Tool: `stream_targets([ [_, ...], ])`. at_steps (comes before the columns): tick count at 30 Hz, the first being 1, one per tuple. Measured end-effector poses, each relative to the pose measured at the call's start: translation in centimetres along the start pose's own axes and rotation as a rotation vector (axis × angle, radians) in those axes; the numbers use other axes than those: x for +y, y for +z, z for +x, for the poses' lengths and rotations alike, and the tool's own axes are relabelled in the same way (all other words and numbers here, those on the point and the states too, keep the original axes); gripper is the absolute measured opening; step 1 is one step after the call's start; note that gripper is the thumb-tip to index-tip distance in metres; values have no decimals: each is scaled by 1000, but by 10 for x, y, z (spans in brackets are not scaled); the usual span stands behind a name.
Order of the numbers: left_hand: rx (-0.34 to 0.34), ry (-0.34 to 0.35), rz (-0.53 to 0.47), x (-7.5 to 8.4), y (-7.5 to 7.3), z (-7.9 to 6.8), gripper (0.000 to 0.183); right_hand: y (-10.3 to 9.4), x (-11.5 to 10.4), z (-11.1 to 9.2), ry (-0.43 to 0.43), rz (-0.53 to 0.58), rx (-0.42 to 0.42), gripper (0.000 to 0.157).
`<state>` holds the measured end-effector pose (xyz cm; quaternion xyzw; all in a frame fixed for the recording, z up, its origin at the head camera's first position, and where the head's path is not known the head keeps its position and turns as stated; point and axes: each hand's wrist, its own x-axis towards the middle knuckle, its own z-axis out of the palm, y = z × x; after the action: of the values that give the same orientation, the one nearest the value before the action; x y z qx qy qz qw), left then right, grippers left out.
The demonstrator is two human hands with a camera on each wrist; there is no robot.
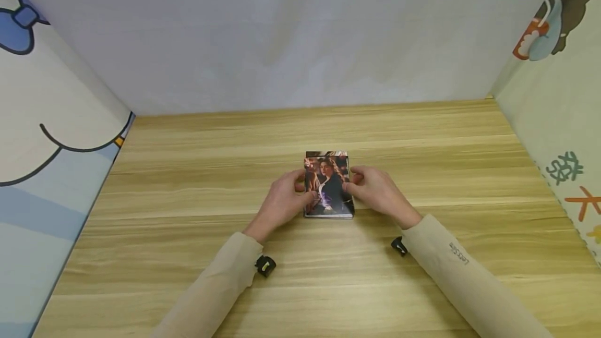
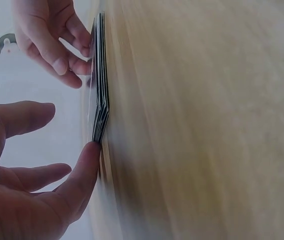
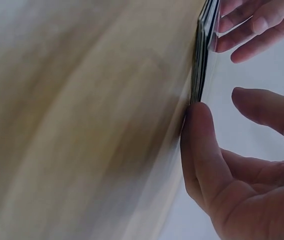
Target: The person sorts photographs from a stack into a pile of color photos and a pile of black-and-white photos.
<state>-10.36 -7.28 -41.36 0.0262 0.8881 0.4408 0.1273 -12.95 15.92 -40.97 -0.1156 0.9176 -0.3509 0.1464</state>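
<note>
A stack of picture cards [image 1: 328, 184] lies on the wooden table [image 1: 197, 171], its top card showing a person in dark clothes. The stack is uneven: another card sticks out past the top one at the far edge. My left hand [image 1: 284, 197] is at the left side, a fingertip touching the card edges in the left wrist view. On the opposite side, my right hand [image 1: 377, 189] touches the edges with its fingertips [image 3: 200, 117]. Both thumbs stand over the top card, apart from it in the wrist views. Layered card edges [image 2: 101, 75] show from the side.
A pale wall covering [image 1: 300, 40] rises behind the table. Printed sheets flank it, with a blue bow [image 1: 24, 16] on the left and cartoon figures [image 1: 549, 25] on the right. Dark wrist devices [image 1: 265, 265] sit at both light sleeves.
</note>
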Motion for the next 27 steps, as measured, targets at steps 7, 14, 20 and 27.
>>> stream_targets([
  [7,-3,-1,8,1,1,-1,68,1,0,3,3,-1,6,56],
  [14,0,2,1,3,2,-2,66,0,-1,5,15,25,9,55],
  [20,6,1,4,2,3,-3,64,0,-2,5,25,33,1,59],
  [27,10,-6,-5,2,2,-5,62,1,-3,5,42,75,-1,70],
])
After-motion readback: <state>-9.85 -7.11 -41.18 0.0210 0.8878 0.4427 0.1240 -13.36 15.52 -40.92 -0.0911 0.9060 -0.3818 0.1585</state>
